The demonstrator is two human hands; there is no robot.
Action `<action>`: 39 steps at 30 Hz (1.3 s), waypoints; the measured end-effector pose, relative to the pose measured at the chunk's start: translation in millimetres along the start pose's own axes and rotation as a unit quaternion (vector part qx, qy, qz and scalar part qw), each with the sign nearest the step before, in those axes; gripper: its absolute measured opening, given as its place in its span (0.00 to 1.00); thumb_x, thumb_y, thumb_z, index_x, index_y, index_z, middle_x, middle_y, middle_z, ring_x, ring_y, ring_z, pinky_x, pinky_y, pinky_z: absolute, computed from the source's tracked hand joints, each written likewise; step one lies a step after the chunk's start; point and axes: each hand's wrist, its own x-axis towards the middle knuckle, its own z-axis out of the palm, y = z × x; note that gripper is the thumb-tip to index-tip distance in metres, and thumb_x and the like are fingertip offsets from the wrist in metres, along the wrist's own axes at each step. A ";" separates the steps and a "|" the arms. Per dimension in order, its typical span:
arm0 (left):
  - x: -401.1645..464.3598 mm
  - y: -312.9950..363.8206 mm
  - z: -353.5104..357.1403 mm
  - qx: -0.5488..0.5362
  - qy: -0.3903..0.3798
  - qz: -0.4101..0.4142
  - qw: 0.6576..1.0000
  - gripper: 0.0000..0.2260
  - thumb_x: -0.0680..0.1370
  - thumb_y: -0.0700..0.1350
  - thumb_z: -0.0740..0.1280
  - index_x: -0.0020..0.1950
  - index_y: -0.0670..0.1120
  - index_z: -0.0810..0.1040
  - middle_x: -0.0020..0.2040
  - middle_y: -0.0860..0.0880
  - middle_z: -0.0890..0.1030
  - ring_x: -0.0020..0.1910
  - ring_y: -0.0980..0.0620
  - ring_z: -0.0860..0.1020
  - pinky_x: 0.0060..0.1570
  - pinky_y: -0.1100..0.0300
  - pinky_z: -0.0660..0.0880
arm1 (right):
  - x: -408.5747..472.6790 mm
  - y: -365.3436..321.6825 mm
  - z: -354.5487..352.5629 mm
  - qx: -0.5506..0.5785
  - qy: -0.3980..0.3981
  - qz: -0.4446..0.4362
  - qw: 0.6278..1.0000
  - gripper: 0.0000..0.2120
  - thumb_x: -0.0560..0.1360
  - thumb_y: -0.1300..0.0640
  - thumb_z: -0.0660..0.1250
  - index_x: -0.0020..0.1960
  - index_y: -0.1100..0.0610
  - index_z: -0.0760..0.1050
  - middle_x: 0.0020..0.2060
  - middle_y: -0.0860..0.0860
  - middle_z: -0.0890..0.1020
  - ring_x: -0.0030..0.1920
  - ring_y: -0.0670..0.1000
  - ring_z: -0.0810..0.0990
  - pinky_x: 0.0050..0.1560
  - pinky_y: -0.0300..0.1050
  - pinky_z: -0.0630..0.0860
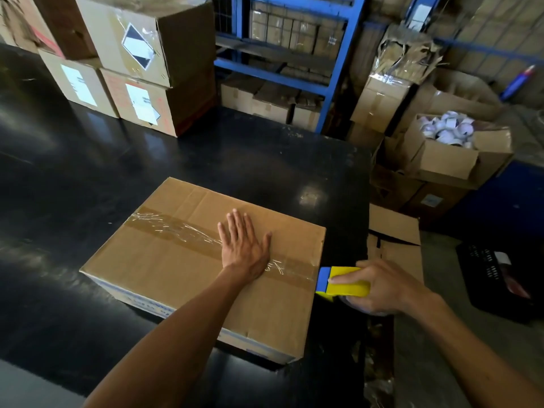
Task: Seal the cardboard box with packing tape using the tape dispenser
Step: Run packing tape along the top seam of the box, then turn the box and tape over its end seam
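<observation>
A closed cardboard box (164, 260) lies on the black table (88, 172). A strip of clear packing tape (176, 229) runs along its top seam from the far left edge to the near right edge. My left hand (243, 245) presses flat on the box top, fingers spread, over the tape. My right hand (382, 287) grips a yellow and blue tape dispenser (338, 282) at the box's right edge, where the tape goes over the corner. The tape roll is mostly hidden under my hand.
Stacked labelled cartons (141, 69) stand at the table's far left. Blue shelving (294, 54) with boxes lies behind. To the right, off the table, are open cartons (447, 154) of tape rolls, a low box (394, 240) and a black crate (497, 278).
</observation>
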 end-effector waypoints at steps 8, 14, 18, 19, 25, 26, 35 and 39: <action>-3.9 17.4 -5.5 0.041 -0.010 -0.009 0.999 0.37 0.81 0.64 0.35 0.81 0.39 0.40 0.80 0.36 0.36 0.79 0.36 0.35 0.76 0.36 0.38 | 3.1 -45.4 24.9 -0.132 -0.034 -0.047 0.990 0.18 0.74 0.41 0.62 0.63 0.39 0.74 0.45 0.50 0.73 0.40 0.52 0.70 0.42 0.46 0.62; -49.0 75.0 12.7 -0.021 -0.053 0.052 0.997 0.52 0.72 0.78 0.39 0.80 0.39 0.35 0.78 0.35 0.31 0.77 0.36 0.29 0.72 0.31 0.32 | -2.6 -21.2 29.2 -0.050 0.026 0.071 0.996 0.23 0.73 0.38 0.61 0.68 0.32 0.69 0.52 0.49 0.75 0.49 0.52 0.76 0.43 0.47 0.68; -46.0 74.5 9.7 0.023 -0.064 0.071 0.995 0.59 0.67 0.81 0.45 0.80 0.37 0.35 0.78 0.32 0.32 0.76 0.33 0.29 0.70 0.27 0.34 | -10.2 1.6 17.3 0.083 0.129 0.185 0.971 0.19 0.73 0.38 0.65 0.63 0.31 0.74 0.45 0.44 0.80 0.46 0.48 0.79 0.48 0.48 0.75; -45.8 73.0 8.8 0.027 -0.070 0.077 0.994 0.59 0.67 0.80 0.47 0.80 0.37 0.35 0.78 0.32 0.32 0.76 0.32 0.30 0.70 0.27 0.35 | -11.5 5.0 16.9 0.159 0.172 0.211 0.949 0.17 0.73 0.41 0.69 0.61 0.35 0.78 0.42 0.44 0.82 0.43 0.47 0.81 0.48 0.48 0.77; -45.5 60.7 2.6 0.053 -0.128 0.166 0.976 0.59 0.68 0.78 0.54 0.80 0.37 0.36 0.78 0.32 0.32 0.75 0.32 0.28 0.68 0.25 0.33 | -3.0 -9.6 -8.7 0.529 0.348 0.266 0.727 0.17 0.64 0.48 0.77 0.53 0.40 0.84 0.47 0.44 0.86 0.50 0.47 0.83 0.56 0.51 0.79; -46.6 55.0 2.3 0.069 -0.132 0.198 0.969 0.59 0.69 0.78 0.57 0.80 0.37 0.38 0.79 0.32 0.34 0.76 0.32 0.29 0.69 0.25 0.32 | -0.5 -19.1 -15.9 0.556 0.369 0.258 0.699 0.17 0.66 0.50 0.77 0.54 0.41 0.84 0.49 0.43 0.86 0.52 0.45 0.82 0.55 0.46 0.78; -68.1 -33.2 -25.5 0.153 -0.170 0.518 0.824 0.55 0.69 0.64 0.75 0.83 0.52 0.41 0.83 0.47 0.38 0.78 0.40 0.33 0.70 0.35 0.30 | 18.9 -111.7 -33.6 0.636 0.401 0.201 0.628 0.18 0.68 0.57 0.76 0.57 0.46 0.84 0.49 0.42 0.86 0.51 0.43 0.82 0.50 0.39 0.76; -86.9 -54.9 -5.9 0.212 -0.089 0.486 0.843 0.49 0.66 0.77 0.61 0.82 0.59 0.51 0.82 0.38 0.54 0.79 0.29 0.50 0.65 0.24 0.55 | 16.5 -144.1 -20.9 0.633 0.388 0.193 0.642 0.18 0.69 0.57 0.76 0.59 0.49 0.83 0.51 0.45 0.86 0.54 0.45 0.81 0.54 0.41 0.74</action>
